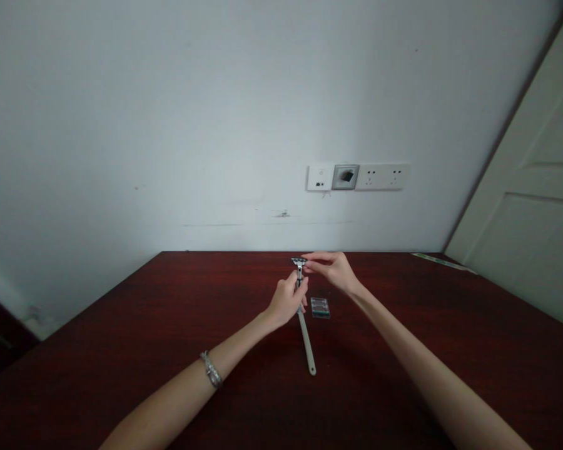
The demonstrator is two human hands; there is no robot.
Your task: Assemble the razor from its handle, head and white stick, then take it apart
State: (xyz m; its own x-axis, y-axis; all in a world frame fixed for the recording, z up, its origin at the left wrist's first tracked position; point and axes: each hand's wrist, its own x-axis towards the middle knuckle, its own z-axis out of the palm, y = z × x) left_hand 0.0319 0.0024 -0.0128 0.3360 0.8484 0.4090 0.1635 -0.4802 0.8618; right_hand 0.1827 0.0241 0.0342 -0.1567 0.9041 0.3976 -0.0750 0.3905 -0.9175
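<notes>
Bracelet (211, 370) on its arm, the left hand (284, 303) grips a razor (307, 345) above the table (169, 300), its head (299, 260) seemingly mounted, fastening perhaps unfinished, a clear case (319, 307) lying nearby, the right hand (334, 270) pinching the head's edge.

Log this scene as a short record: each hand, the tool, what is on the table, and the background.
Left hand: closed around the razor below its head
Right hand: thumb and fingers pinching the right end of the razor head
Tool pose: head up, pale handle slanting toward the near side
On table: small clear case, right of the handle; thin strip near the far right corner
Left wrist: silvery bracelet
Background: pale wall with socket panel; door at right
</notes>
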